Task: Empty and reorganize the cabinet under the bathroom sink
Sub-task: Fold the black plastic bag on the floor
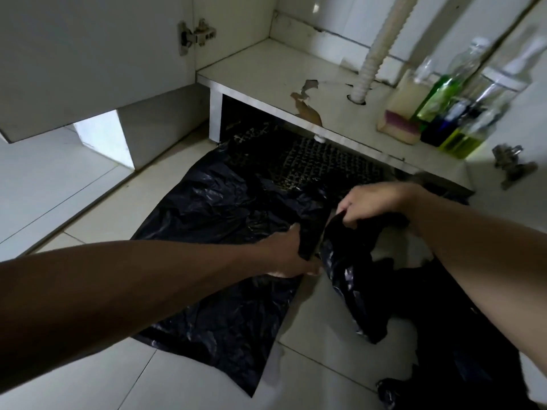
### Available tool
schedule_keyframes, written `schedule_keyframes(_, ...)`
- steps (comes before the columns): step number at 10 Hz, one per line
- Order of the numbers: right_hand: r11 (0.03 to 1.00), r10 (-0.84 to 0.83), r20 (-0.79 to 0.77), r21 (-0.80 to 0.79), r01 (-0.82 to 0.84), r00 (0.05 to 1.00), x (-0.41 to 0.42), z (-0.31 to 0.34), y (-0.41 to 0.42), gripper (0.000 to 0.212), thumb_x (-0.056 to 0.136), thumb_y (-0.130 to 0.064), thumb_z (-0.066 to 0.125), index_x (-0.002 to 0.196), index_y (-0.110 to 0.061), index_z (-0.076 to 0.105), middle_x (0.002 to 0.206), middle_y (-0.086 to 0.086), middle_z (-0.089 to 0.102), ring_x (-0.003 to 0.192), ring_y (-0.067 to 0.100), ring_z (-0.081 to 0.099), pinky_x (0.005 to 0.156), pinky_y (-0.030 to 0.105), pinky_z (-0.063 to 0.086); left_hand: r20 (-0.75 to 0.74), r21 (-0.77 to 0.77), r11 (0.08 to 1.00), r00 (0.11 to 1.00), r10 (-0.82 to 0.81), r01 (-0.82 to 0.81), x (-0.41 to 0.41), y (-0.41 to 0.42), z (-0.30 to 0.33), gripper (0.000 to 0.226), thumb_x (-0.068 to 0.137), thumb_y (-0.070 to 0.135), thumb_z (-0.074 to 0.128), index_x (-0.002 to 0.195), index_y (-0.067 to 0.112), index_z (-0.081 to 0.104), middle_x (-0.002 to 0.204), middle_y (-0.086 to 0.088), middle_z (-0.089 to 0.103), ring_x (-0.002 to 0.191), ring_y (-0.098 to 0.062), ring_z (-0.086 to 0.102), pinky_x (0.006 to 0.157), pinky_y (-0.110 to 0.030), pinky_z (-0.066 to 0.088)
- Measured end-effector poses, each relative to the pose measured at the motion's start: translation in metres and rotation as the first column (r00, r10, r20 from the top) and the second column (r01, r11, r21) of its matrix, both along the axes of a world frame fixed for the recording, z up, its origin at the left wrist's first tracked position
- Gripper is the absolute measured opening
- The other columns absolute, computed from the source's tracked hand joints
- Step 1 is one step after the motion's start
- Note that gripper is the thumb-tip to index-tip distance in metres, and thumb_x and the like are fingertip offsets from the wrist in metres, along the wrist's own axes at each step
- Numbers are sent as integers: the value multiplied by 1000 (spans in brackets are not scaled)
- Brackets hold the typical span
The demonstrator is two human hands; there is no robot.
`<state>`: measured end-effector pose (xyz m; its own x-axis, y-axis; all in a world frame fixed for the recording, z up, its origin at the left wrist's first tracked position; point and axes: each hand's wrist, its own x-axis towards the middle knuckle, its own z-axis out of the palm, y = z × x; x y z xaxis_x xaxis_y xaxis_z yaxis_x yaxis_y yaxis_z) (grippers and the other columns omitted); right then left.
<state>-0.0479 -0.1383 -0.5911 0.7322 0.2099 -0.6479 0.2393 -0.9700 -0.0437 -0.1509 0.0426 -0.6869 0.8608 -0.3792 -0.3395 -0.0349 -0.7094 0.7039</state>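
- Head view: left hand and right hand each grip black plastic bag on floor tiles before open cabinet.
- Risk: a hard tug could tear the thin film.
- Risk: bag swinging up could topple bottles on cabinet floor, right.

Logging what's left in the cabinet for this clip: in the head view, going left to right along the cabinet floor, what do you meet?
Door hinge → peeled brown patch on the cabinet floor → white corrugated drain hose → bottle of pale cloudy liquid → green bottle → clear bottle with yellow liquid.
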Motion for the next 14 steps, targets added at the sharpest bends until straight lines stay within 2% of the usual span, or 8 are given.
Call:
schedule_keyframes(3, 797, -261, -152, 524, 302, 953, 7, 58, 13, 34, 83, -22, 80, 115, -17, 71, 108, 6, 75, 90, 19, 75, 68, 27, 57, -174, -571, 686, 882, 437, -452, 50, 23, 38, 43, 65, 15, 89, 105, 16, 73, 94, 0, 76, 86, -16, 73, 80, -27, 59)
schedule_keyframes(6, 675, -538, 95, 644, 360, 838, 7, 61, 20, 40, 99, -51, 53, 106, -14, 68, 113, 7, 66, 75, 11, 59, 74, 27, 48, 524, -150, 612, 462, 716, -777, 62, 144, 70, 63, 83, 34, 64, 138, 12, 42, 132, -15, 46, 124, -34, 43, 103, -48, 39)
schedule_keyframes(9, -42, -579, -460, 841, 539, 673, -5, 64, 89, 27, 104, 4, 30, 104, -11, 52, 85, 3, 50, 45, 3, 61, 43, 11, 47, 232, -143, 936, 909, 348, -322, -3, 66, 86, 140, 49, 79, 76, 152, 37, -9, 162, 11, -7, 150, -23, 4, 117, -53, 24)
schedule_keyframes(10, -220, -578, -574, 794, 566, 580, 4, 62, 95, 22, 100, 7, 36, 95, -1, 56, 84, 13, 59, 53, 14, 68, 45, 22, 55, 216, -189, 840, 813, 540, -508, 14, 55, 77, 82, 77, 43, 75, 144, 16, 36, 141, -13, 47, 132, -31, 45, 105, -44, 44)
schedule_keyframes(11, -89, -715, -477, 787, 611, 511, 27, 58, 88, 18, 93, -5, 49, 107, 0, 59, 94, 20, 65, 75, 31, 72, 62, 39, 62, 347, -179, 764, 687, 639, -620, 27, 74, 80, 33, 84, 14, 56, 115, 18, 65, 106, -12, 68, 99, -34, 64, 84, -42, 55)
schedule_keyframes(12, 407, -825, 137, 816, 410, 548, 25, 63, 79, 62, 82, -31, 60, 136, -3, 49, 134, 15, 56, 118, 32, 59, 97, 30, 51, 462, -150, 802, 676, 574, -578, 33, 98, 98, 38, 76, 10, 55, 109, 23, 69, 102, -9, 70, 95, -31, 64, 83, -40, 56)
schedule_keyframes(13, 559, -406, 382, 822, -105, 831, 10, 97, 90, 37, 96, -34, 60, 128, -16, 64, 133, 23, 51, 117, 32, 53, 98, 26, 43, 540, -137, 833, 664, 517, -536, 47, 115, 117, 38, 72, 12, 55, 104, 25, 72, 100, -8, 71, 95, -31, 65, 84, -40, 56)
schedule_keyframes(14, 827, -21, 190, 555, -90, 982, -1, 113, 112, 93, 62, -83, 71, 141, -43, 43, 142, 14, 50, 126, 31, 50, 110, 49, 36, 552, -149, 826, 648, 525, -543, 62, 126, 132, 38, 73, 8, 55, 102, 21, 74, 101, -10, 71, 97, -30, 65, 85, -38, 56)
